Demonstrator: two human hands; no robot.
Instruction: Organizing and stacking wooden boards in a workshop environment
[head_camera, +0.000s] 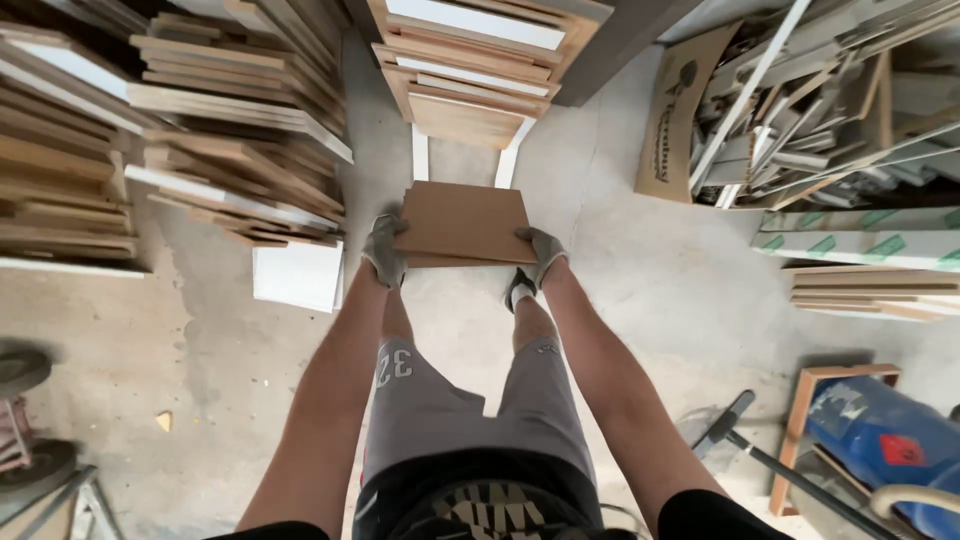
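A flat brown board (462, 220), roughly rectangular, is held level in front of me at about knee height. My left hand (384, 250), in a grey work glove, grips its left near edge. My right hand (541, 254), also gloved, grips its right near corner. A second thin board seems to lie just beneath the top one. Directly beyond stands a stack of framed wooden panels (470, 70) resting on two white strips.
Tall piles of wooden boards (180, 130) fill the left side, with a white panel (298, 275) on the concrete floor beside them. Offcuts and a cardboard box (680, 110) sit at the right, with a blue machine (880, 440) and wheels (25, 420) near the bottom corners.
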